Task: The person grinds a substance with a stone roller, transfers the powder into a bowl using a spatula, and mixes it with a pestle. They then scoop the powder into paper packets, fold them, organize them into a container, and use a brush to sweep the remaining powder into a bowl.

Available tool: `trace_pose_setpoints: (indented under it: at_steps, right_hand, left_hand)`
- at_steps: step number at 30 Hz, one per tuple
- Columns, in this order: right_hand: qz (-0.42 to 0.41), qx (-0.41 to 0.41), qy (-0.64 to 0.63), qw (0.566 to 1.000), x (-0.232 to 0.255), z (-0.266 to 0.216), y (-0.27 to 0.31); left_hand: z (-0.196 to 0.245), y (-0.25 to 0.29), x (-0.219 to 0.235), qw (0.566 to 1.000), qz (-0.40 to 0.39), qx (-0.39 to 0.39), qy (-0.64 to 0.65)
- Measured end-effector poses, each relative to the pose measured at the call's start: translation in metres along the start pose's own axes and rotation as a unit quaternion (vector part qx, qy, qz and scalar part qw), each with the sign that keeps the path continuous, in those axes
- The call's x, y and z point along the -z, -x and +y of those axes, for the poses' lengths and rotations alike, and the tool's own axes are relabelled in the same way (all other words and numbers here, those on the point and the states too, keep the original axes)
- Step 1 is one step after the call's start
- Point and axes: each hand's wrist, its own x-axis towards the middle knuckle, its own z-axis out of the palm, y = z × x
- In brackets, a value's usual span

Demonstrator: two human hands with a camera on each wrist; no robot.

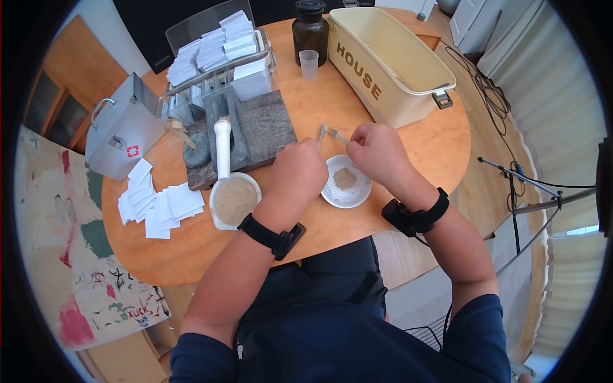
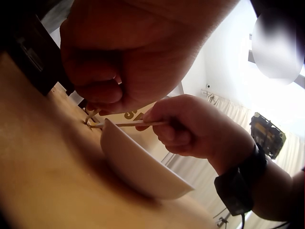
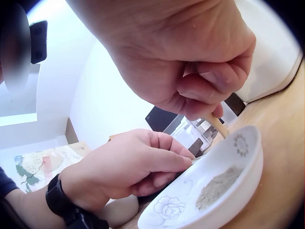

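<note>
Over the far rim of a small white bowl (image 1: 359, 196), which has a flower pattern and beige powder (image 1: 345, 180) in it, both hands work close together. My right hand (image 1: 381, 150) grips a thin wooden stick (image 1: 340, 136) with a yellowish band near its far end. Between thumb and fingertips, my left hand (image 1: 299, 172) pinches a thin pale strip (image 1: 321, 135); I cannot tell what it is. The strip and the stick's end come together just beyond the bowl, as the left wrist view shows. Left of the left hand, a white mortar (image 1: 218, 223) holds more powder and a white pestle (image 1: 223, 143).
White paper slips (image 1: 167, 207) lie at the left. Behind them stand a metal first-aid case (image 1: 124, 127), a dark stone slab (image 1: 271, 121) and a box of packed papers (image 1: 252, 80). At the back are a brown jar (image 1: 310, 32), a plastic cup (image 1: 309, 66) and a cream bin (image 1: 389, 83).
</note>
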Motion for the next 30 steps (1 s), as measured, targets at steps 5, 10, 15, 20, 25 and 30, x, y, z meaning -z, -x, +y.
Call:
trace_pose_setpoints:
  at_steps: [5, 10, 15, 20, 25, 30]
  right_hand:
    - [0.044, 0.059, 0.059, 0.996, 0.0, 0.003, -0.001]
    - [0.063, 0.084, 0.114, 0.988, -0.006, 0.008, -0.003]
    - [0.017, 0.109, 0.116, 0.987, -0.007, 0.007, 0.001]
    - [0.029, 0.054, 0.101, 0.993, 0.008, 0.0, 0.009]
    - [0.009, 0.04, 0.076, 0.996, 0.007, 0.002, 0.008]
    - [0.005, 0.0, 0.001, 1.0, 0.0, -0.001, 0.002]
  left_hand:
    - [-0.003, 0.001, -0.002, 1.0, 0.013, 0.001, 0.012]
    - [-0.004, 0.001, -0.006, 1.0, 0.022, 0.015, 0.001]
    - [-0.004, 0.002, -0.004, 1.0, 0.013, 0.002, -0.001]
    - [-0.005, 0.003, -0.004, 1.0, 0.007, -0.017, -0.009]
    - [0.0, 0.005, 0.001, 1.0, 0.008, -0.026, -0.005]
    - [-0.002, 0.007, -0.001, 1.0, 0.006, -0.015, 0.004]
